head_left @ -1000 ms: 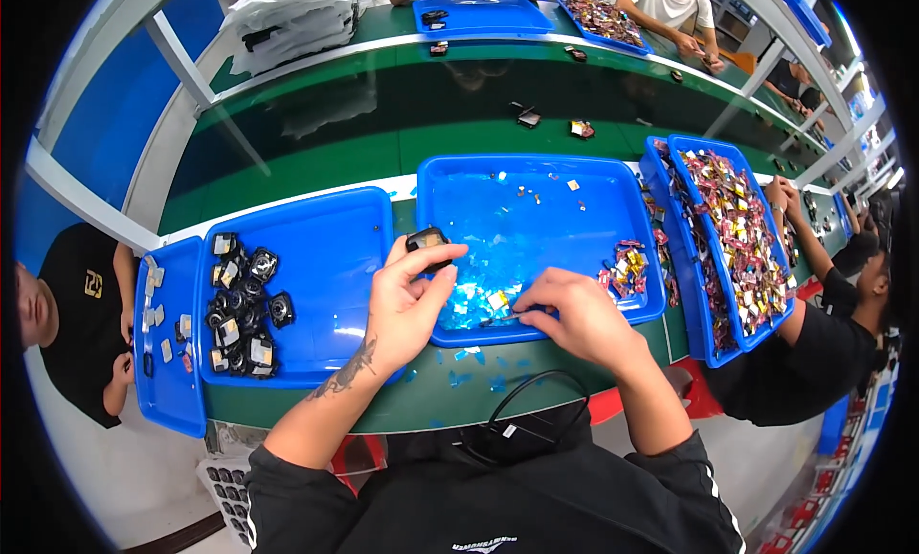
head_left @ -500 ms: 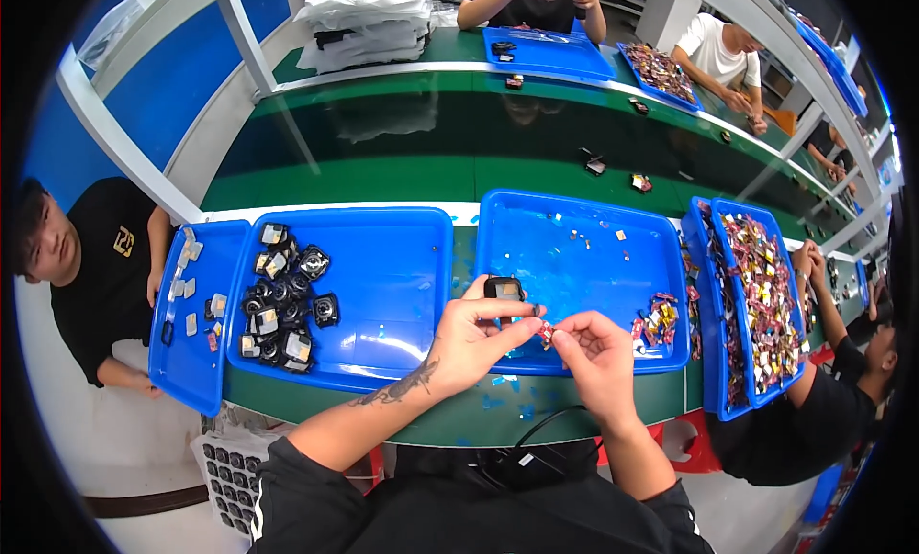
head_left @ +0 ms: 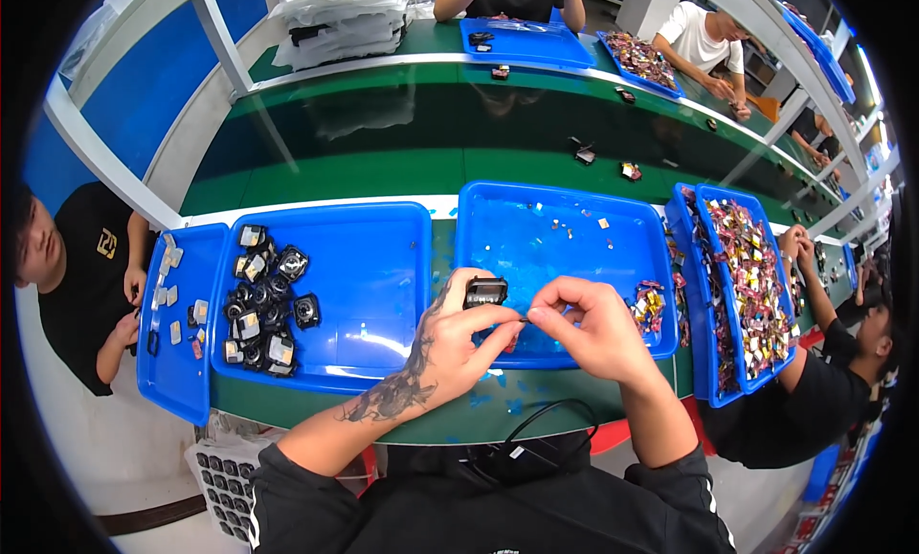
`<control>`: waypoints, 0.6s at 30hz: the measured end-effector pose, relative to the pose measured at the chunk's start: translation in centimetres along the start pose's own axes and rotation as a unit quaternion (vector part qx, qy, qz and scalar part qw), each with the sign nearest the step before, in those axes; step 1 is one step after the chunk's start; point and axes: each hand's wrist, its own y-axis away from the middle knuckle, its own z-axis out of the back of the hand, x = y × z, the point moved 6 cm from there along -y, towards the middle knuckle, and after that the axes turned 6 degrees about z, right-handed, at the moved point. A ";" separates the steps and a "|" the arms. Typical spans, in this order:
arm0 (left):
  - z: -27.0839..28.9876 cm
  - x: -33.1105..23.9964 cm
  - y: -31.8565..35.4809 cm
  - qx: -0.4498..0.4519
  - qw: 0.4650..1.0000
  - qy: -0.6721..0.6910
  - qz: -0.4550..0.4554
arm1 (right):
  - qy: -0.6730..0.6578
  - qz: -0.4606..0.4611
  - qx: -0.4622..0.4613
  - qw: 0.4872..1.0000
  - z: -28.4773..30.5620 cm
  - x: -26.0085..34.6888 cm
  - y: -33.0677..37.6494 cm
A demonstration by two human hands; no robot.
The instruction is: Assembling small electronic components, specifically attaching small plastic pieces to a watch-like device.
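My left hand (head_left: pixel 467 332) is closed around a small black square housing (head_left: pixel 486 291), whose pale window shows above the fingers. Its thumb and forefinger point right and meet the fingertips of my right hand (head_left: pixel 592 326), which is pinched. A tiny dark piece (head_left: pixel 524 320) shows where the fingertips come together; its kind cannot be made out. Both hands are over the near edge of a blue tray (head_left: pixel 565 192). Inside that tray, a pile of small pink and yellow electronic parts (head_left: pixel 648 305) lies to the right of my right hand.
To the left, another blue tray (head_left: pixel 383 267) holds black camera-like modules (head_left: pixel 263 305). Stacked trays of small parts (head_left: pixel 751 295) stand at the right. A green conveyor (head_left: pixel 354 152) runs behind. Co-workers sit on both sides and across. A black cable (head_left: pixel 546 406) loops at the near edge.
My right hand has turned, its fingertips now close against my left ones. The reddish part seen between the hands earlier is now mostly hidden. The whole view has shifted slightly.
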 end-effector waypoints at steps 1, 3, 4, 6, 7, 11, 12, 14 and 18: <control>0.0 -0.1 0.1 0.001 1.000 -0.002 0.004 | 0.014 -0.028 0.014 0.999 0.0 -0.1 0.0; -0.2 -0.7 0.1 0.003 0.999 -0.026 -0.033 | -0.061 -0.029 0.038 0.997 -0.3 -1.2 -0.2; -0.3 -0.8 0.1 0.005 0.998 -0.031 -0.047 | -0.133 -0.028 0.059 0.989 -0.7 -1.8 -0.3; -0.2 -0.6 0.0 0.007 1.000 -0.005 -0.029 | -0.069 0.012 0.008 0.997 -0.9 -3.3 -1.1; -0.2 -0.3 -0.1 0.004 1.000 0.019 -0.012 | -0.003 0.054 -0.039 0.998 -0.6 -3.2 -1.4; -1.0 2.9 0.4 0.030 0.956 0.211 0.200 | 0.290 0.118 -0.137 0.940 0.8 -1.8 -1.2; -1.1 3.2 0.4 0.025 0.952 0.230 0.202 | 0.232 0.116 -0.123 0.958 0.6 -1.5 -0.5; -1.3 3.2 0.1 0.021 0.940 0.268 0.212 | 0.178 0.134 -0.137 0.965 0.3 -0.8 0.0; -1.8 3.4 0.3 0.054 0.942 0.254 0.212 | 0.064 0.151 -0.149 0.975 -0.6 -0.2 0.3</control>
